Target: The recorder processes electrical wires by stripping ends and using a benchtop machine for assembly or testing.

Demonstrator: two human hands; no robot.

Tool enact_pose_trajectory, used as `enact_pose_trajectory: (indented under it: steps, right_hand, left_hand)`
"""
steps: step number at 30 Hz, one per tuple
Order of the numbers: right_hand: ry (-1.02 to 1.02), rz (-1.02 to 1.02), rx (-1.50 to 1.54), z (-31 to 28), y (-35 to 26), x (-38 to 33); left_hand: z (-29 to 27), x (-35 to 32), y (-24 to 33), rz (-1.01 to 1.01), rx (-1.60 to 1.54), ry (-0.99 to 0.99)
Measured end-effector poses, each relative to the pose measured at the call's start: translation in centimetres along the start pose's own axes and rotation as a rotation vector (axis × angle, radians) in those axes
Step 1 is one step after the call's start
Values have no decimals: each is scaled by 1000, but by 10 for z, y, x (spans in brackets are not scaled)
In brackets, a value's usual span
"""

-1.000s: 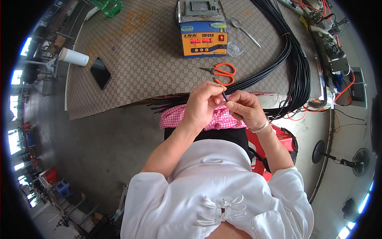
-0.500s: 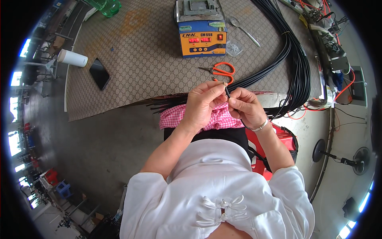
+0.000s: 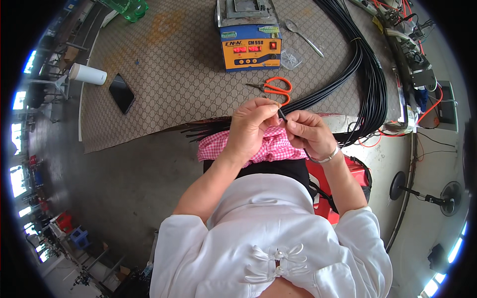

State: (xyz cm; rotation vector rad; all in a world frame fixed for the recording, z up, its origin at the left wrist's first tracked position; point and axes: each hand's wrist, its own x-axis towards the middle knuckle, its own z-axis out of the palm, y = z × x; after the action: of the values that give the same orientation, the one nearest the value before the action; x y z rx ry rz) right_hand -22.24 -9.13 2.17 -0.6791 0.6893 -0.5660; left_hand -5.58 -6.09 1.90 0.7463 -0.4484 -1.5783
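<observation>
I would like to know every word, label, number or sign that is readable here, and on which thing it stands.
I do not copy out printed text or numbers, but they stand here:
Blue-and-yellow box, front: dark lettering, readable.
Below it: red-lit digits on two small displays, readable.
Blue upper edge: greenish stickers, too small to read.

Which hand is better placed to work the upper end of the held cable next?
Left, probably: the left hand has its thumb and index finger at the upper end of the black cable, while the right hand pinches it lower down, better placed to steady it.
</observation>
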Motion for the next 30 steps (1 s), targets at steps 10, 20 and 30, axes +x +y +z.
enact_pose_trajectory:
  steps: [10,20,30]
  right_hand:
    - [-116,33,151,-4,5,4]
    - [103,-183,-175,4,12,5]
    - [141,-262,-187,12,16,5]
  left_hand:
    - [-1,-4,-6,-147,-243,-31]
    - [-3,-17,2,144,271,14]
    - [-6,-11,-8,76,-48,70]
